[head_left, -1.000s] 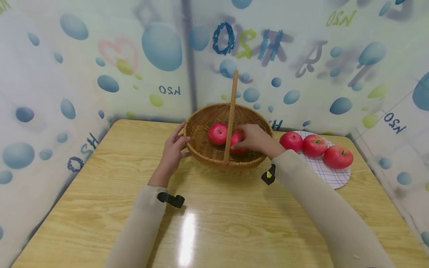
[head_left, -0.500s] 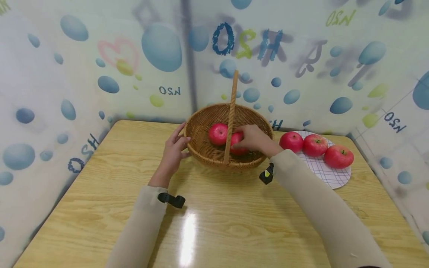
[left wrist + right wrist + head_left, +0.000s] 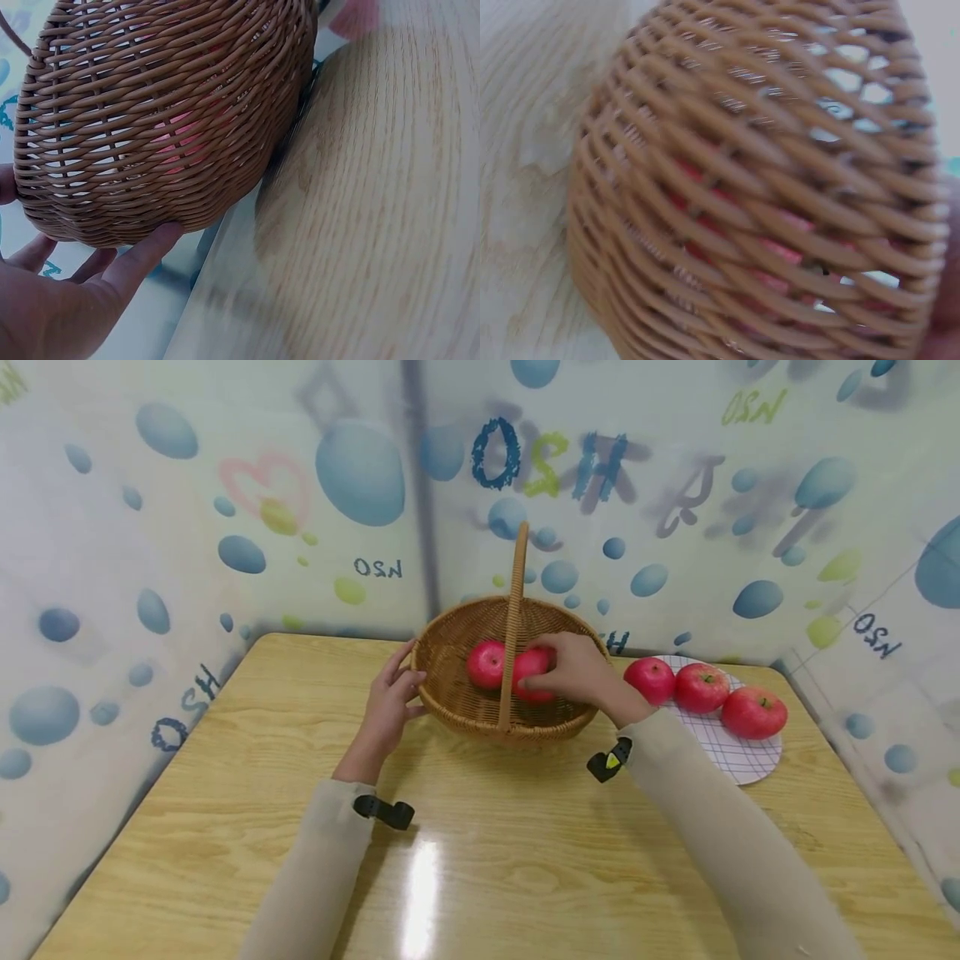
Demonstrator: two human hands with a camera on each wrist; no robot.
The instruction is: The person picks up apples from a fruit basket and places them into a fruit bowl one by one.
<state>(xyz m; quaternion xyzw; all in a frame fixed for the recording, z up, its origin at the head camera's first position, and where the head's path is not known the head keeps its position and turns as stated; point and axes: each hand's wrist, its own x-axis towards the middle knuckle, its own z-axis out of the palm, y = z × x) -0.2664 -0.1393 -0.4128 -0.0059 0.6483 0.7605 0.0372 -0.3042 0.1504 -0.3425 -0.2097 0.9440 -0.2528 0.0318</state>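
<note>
An oval wicker basket (image 3: 465,706) with a tall arched handle (image 3: 515,610) stands near the back edge of the wooden table. One red apple (image 3: 486,663) lies inside, left of the handle. My right hand (image 3: 581,672) reaches over the rim and grips another red apple (image 3: 534,675), just right of the handle. In the right wrist view the weave (image 3: 742,172) hides most of the red behind it. My left hand (image 3: 386,706) touches the basket's left side with its fingers extended, and in the left wrist view these fingertips (image 3: 169,232) rest on the outer weave.
Right of the basket, a white checked oval plate (image 3: 738,760) bears three red apples (image 3: 701,687), partly behind my right forearm. A patterned wall (image 3: 360,468) rises directly behind the table (image 3: 480,860).
My right hand has shifted slightly right, and the apple in it sits a little higher in the basket, showing more of itself. My left hand keeps its place at the basket.
</note>
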